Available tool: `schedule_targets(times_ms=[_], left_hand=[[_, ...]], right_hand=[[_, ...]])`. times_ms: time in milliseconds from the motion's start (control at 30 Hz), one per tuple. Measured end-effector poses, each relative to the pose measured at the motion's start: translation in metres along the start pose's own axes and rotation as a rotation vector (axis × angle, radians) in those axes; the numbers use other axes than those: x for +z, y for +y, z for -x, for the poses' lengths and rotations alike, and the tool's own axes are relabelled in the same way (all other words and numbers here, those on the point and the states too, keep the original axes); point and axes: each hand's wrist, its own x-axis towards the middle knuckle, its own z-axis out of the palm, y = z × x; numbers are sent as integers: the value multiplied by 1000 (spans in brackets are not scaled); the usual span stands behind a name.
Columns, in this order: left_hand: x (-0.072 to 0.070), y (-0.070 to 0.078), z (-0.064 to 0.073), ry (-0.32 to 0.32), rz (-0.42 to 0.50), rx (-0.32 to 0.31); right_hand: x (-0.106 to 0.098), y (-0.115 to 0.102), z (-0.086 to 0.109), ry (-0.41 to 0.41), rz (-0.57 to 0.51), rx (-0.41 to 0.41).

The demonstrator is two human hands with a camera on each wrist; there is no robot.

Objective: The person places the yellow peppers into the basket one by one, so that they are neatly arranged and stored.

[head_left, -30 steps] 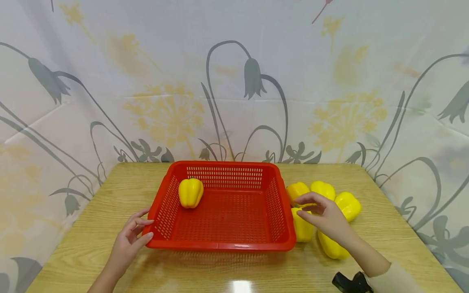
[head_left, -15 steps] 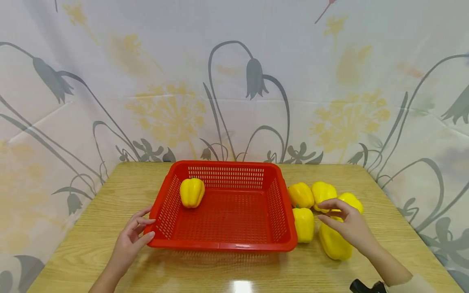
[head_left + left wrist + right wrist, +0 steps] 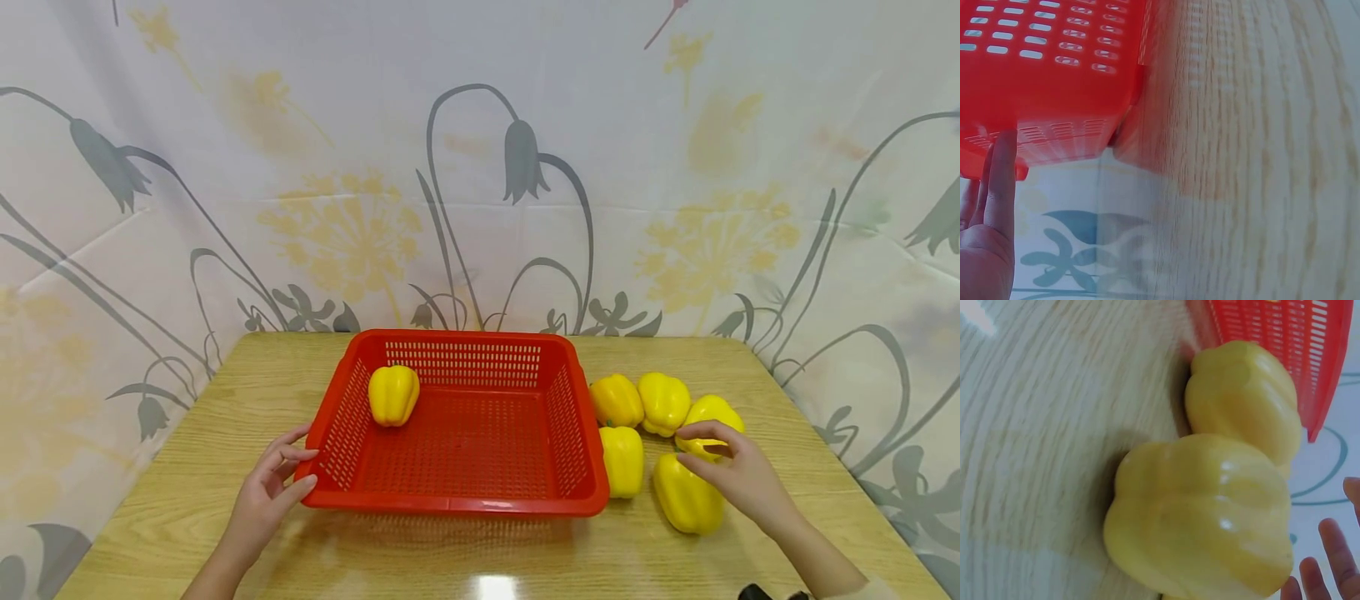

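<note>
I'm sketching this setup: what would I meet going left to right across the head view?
Left hand → basket with one pepper inside → five loose peppers → right hand, which overlaps the rightmost peppers.

The right hand (image 3: 742,477) is now farther from the red basket (image 3: 457,446), and in the head view it overlaps the back right pepper (image 3: 717,407) and the top of the front pepper (image 3: 686,500). The near pepper (image 3: 624,462) beside the basket and the back middle pepper (image 3: 663,402) lose the hand's cover. The sleeve (image 3: 873,591) and the black piece (image 3: 753,593) by it slip toward the lower right corner.
</note>
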Motion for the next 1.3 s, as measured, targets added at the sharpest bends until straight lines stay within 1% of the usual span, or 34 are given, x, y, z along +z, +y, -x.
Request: schedule_targets(times_ms=[233, 367, 567, 1000, 1133, 1300], left_hand=[[0, 1, 0, -2, 3, -6], [0, 1, 0, -6, 4, -15], [0, 1, 0, -2, -6, -20], [0, 1, 0, -8, 13, -13], [0, 1, 0, -6, 11, -17], [0, 1, 0, -6, 4, -24]], right_hand=[[0, 11, 5, 26, 15, -32], [-1, 17, 7, 20, 32, -21], [-2, 25, 9, -18, 51, 26], [-1, 35, 13, -142, -52, 183], [-1, 37, 12, -167, -70, 200], [-2, 37, 13, -169, -61, 213]])
